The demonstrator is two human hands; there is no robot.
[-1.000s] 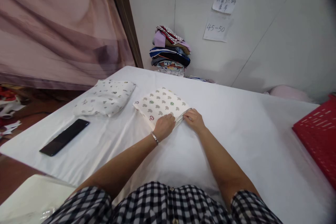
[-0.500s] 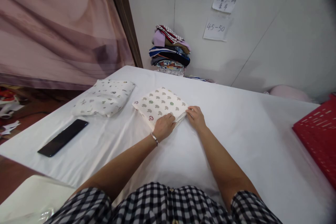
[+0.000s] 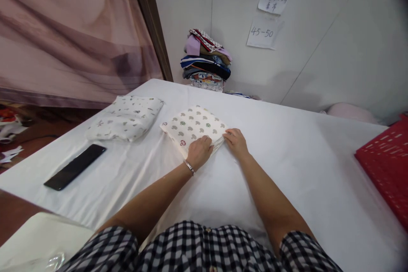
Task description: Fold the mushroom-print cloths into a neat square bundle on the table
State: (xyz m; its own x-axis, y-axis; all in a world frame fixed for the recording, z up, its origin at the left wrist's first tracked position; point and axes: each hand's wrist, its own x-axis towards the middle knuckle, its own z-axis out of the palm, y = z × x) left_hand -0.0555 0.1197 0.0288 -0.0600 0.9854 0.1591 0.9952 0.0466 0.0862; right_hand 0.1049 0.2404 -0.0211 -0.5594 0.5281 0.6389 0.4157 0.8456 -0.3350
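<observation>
A folded white cloth (image 3: pixel 191 124) with grey, green and red mushroom-like prints lies in the middle of the table. My left hand (image 3: pixel 199 152), with a silver bracelet at the wrist, is closed on its near edge, fingers curled over the layers. At the cloth's right corner, my right hand (image 3: pixel 236 141) pinches the layered edge between thumb and fingers. The fingertips of both hands are partly hidden by the fabric. To the left lies another folded white cloth (image 3: pixel 127 118) with small dark prints.
A black phone (image 3: pixel 75 167) rests on the white-covered table (image 3: pixel 287 170) at the left. A red perforated basket (image 3: pixel 387 165) stands at the right edge. Behind the table, a pile of folded fabrics (image 3: pixel 206 61) is against the wall. A pink curtain (image 3: pixel 73 29) hangs at the left.
Almost nothing differs. Both hands keep their hold on the printed cloth, and my right hand has shifted very slightly left along its corner.
</observation>
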